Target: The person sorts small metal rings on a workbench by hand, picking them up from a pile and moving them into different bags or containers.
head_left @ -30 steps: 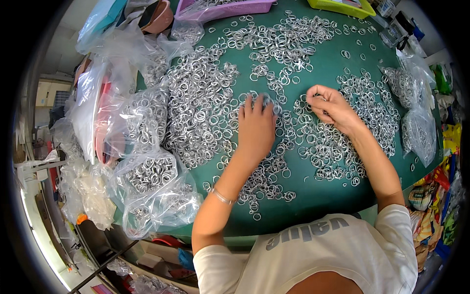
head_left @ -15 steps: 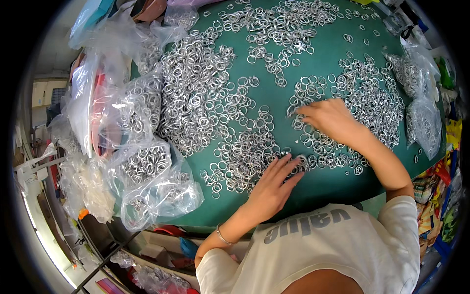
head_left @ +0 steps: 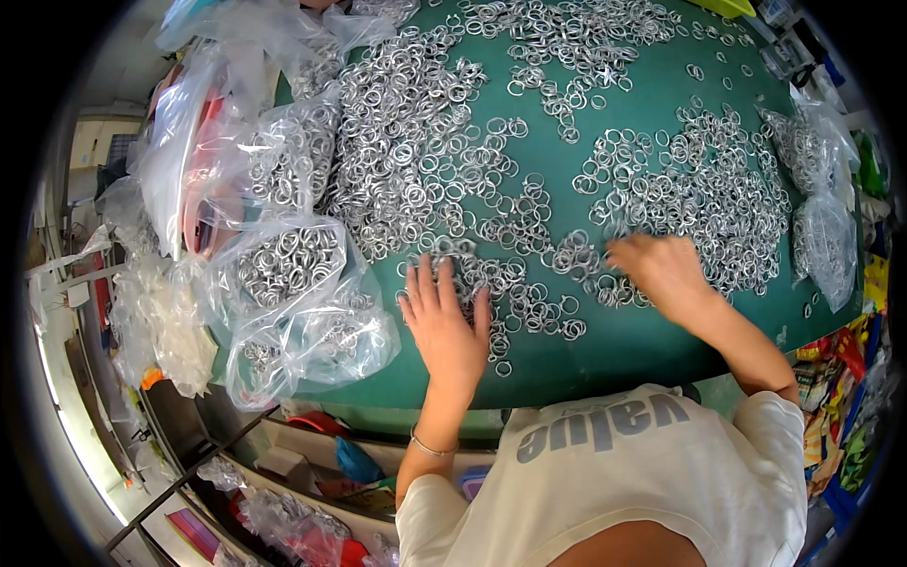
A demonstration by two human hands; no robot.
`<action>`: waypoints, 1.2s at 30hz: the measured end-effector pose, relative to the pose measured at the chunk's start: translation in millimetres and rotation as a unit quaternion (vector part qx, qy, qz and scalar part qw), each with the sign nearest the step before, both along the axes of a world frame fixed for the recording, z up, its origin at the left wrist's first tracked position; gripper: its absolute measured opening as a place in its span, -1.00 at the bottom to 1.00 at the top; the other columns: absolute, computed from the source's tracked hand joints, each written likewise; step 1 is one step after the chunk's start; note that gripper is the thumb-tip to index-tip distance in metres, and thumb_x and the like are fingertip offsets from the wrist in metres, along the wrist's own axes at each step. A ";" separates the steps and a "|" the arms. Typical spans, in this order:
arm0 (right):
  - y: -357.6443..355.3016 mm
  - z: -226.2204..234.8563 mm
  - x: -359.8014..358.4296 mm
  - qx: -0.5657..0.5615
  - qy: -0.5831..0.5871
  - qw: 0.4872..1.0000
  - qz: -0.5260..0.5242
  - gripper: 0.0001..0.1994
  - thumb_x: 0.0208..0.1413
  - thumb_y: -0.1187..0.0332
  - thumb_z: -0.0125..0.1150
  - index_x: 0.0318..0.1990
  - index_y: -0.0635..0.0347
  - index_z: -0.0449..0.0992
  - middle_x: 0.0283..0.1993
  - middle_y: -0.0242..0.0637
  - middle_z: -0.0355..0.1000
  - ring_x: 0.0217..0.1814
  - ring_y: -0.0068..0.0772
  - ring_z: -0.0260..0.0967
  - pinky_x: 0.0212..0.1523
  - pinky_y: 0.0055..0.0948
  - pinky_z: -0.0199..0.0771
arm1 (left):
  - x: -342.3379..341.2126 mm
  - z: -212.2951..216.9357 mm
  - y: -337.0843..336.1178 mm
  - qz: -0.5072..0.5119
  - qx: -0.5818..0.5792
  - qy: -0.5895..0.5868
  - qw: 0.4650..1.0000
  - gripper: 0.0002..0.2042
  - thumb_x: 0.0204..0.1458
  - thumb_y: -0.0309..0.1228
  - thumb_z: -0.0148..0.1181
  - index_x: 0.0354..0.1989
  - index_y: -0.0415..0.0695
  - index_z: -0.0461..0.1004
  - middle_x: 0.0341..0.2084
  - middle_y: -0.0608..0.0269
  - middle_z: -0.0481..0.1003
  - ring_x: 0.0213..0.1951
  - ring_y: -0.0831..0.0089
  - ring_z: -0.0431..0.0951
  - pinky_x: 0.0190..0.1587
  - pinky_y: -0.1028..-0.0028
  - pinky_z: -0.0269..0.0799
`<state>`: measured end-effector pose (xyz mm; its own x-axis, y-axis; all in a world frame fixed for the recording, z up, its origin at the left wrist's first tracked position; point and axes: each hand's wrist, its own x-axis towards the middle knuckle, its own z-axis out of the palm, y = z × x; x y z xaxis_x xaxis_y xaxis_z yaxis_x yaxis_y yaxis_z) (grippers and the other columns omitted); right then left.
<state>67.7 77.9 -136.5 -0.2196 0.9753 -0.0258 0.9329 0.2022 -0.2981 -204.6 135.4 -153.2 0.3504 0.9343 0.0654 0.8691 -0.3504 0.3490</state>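
The left hand [head_left: 447, 335] lies palm down on the near left edge of the middle heap [head_left: 510, 277] of silver metal rings, its fingers spread apart and holding nothing visible. The right hand [head_left: 664, 272], right of the middle heap, dips its fingers into the near left edge of the right heap [head_left: 713, 203]. Those fingertips are blurred, so whether they are pinched on a ring cannot be told. A small clump [head_left: 574, 253] of rings lies between the hands, at the middle heap's right end.

Farther out, the left heap [head_left: 397, 151] spreads to the left of and beyond the middle heap, joined to it by scattered rings; the far heap [head_left: 576, 38] lies well beyond. All rest on the green surface [head_left: 624, 350].

The work looks partway along. The rings are parted into loose heaps, with bare strips around the right and far ones, but the left and middle heaps run together, and a great many rings lie unbagged. Whether the bagged rings are finished or waiting is unclear.

Counted: two hands, four main heaps and one clump. At least two clear ring-filled bags [head_left: 288, 269] sit left of the middle heap, and what looks like two bulging bags [head_left: 827, 250] lie far to its right. One yellow-green basket [head_left: 727, 7] shows beyond. Single rings, piled over each other, are too many to count.
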 end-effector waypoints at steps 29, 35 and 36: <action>27.4 5.7 -12.8 0.021 0.144 0.971 -0.190 -0.88 0.04 0.38 0.14 -0.27 0.13 0.52 -0.50 -0.13 0.47 -0.47 -0.03 0.43 -0.45 -0.18 0.41 | 48.9 13.7 32.8 -0.119 -0.112 -0.281 0.946 -0.79 -0.01 -0.60 0.07 -0.17 -0.23 0.45 -0.37 0.20 0.49 -0.38 0.45 0.46 -0.29 0.49 0.30; 25.1 11.2 -36.9 -0.045 0.290 0.953 -0.079 -0.83 0.06 0.39 0.09 -0.19 0.11 0.50 -0.41 -0.16 0.48 -0.39 -0.03 0.43 -0.39 -0.18 0.42 | -3.3 27.2 1.0 0.092 -0.330 -0.527 0.778 -0.77 0.02 -0.72 -0.14 -0.21 -0.29 0.43 -0.48 0.32 0.42 -0.52 0.64 0.32 -0.46 0.67 0.24; 24.0 5.5 -48.7 -0.020 0.271 0.962 -0.022 -0.80 0.05 0.40 0.09 -0.15 0.10 0.49 -0.42 -0.17 0.47 -0.41 -0.05 0.44 -0.43 -0.20 0.42 | -13.1 24.3 -6.1 0.121 -0.320 -0.545 0.765 -0.74 0.00 -0.74 -0.17 -0.21 -0.27 0.43 -0.48 0.35 0.38 -0.52 0.65 0.28 -0.47 0.67 0.22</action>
<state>19.0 101.9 -131.1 -0.1692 0.9847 0.0420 0.6460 0.1430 -0.7498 -217.7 129.3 -128.9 0.2246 0.9261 -0.3032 -0.0493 0.3216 0.9456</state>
